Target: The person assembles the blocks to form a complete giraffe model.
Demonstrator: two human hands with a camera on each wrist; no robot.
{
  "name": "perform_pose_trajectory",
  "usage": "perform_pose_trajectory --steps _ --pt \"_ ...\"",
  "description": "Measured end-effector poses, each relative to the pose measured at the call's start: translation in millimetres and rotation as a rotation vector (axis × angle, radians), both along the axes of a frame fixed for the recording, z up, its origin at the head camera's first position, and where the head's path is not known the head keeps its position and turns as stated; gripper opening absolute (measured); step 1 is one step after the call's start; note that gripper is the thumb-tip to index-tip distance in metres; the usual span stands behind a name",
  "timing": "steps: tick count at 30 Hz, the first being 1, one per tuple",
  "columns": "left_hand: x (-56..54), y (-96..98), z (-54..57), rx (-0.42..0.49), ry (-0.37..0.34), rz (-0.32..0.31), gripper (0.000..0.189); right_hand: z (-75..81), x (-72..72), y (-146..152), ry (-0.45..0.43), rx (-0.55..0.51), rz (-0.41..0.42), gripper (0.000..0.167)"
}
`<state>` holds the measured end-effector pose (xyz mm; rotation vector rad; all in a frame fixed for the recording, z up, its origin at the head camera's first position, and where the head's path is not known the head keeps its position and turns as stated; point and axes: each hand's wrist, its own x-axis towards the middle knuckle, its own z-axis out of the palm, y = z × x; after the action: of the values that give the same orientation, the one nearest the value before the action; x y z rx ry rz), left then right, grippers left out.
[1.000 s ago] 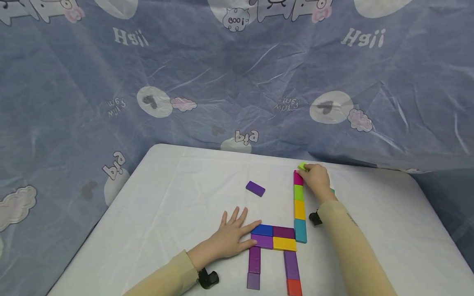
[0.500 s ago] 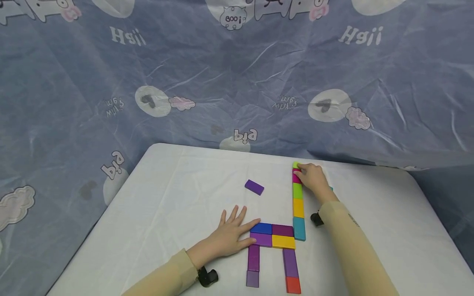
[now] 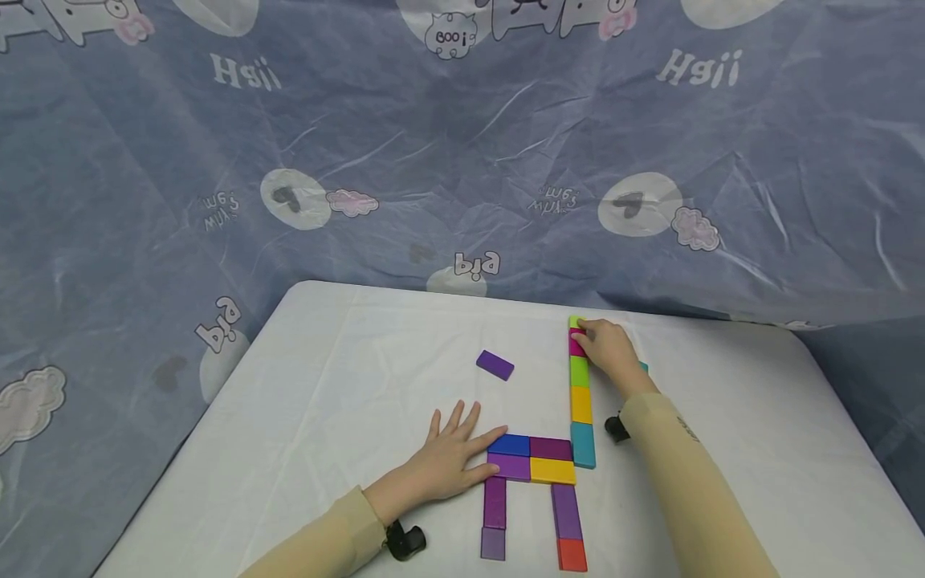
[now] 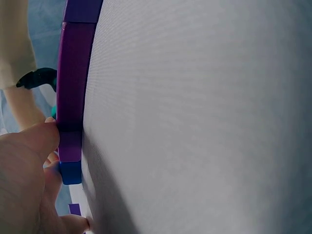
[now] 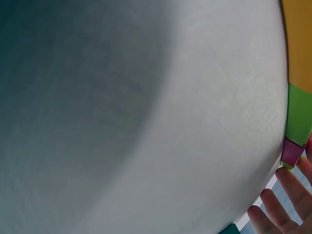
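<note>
Flat coloured blocks form a two-row body with two legs below and a column rising at its right side. My left hand (image 3: 451, 461) lies with fingers spread; its thumb touches a violet block (image 3: 511, 467) and its index finger reaches the blue block (image 3: 511, 445). At the column's far end my right hand (image 3: 610, 349) has its index fingertip on a lime green block (image 3: 574, 321) and its thumb at the magenta block (image 3: 574, 347) just below. In the right wrist view its other fingers extend beside the lime end (image 5: 286, 165).
A loose purple block (image 3: 495, 365) lies left of the column. A teal block (image 3: 644, 367) is mostly hidden behind the right wrist. The white table (image 3: 361, 361) ends at a blue patterned cloth (image 3: 448, 160) just past the column. Black wrist cameras (image 3: 406, 543) sit on both arms.
My right hand has moved slightly left, bringing the lime green block into line at the far end of the column, against the magenta one. My left hand stays in place.
</note>
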<state>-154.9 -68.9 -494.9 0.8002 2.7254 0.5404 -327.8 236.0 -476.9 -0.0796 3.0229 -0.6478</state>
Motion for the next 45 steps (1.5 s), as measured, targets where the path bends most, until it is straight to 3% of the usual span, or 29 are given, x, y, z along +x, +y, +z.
perform_pose_trajectory --steps 20,26,30,35,45 --pt "2.2 0.8 -1.0 0.004 0.002 -0.012 0.058 0.9 5.6 0 -0.026 -0.04 -0.053 0.05" --pt "1.8 1.0 -1.3 0.011 -0.001 -0.013 0.058 12.8 10.6 7 0.002 -0.115 -0.082 0.047" --pt "0.6 0.3 -1.7 0.012 0.001 -0.007 0.058 26.9 16.8 16 0.007 -0.135 -0.078 0.048" --pt "-0.4 0.1 -2.2 0.019 -0.001 -0.008 0.058 35.0 26.8 32 -0.054 -0.096 -0.075 0.051" --pt "-0.7 0.0 -3.8 0.014 -0.004 -0.009 0.058 26.2 54.3 54 -0.114 -0.099 -0.132 0.061"
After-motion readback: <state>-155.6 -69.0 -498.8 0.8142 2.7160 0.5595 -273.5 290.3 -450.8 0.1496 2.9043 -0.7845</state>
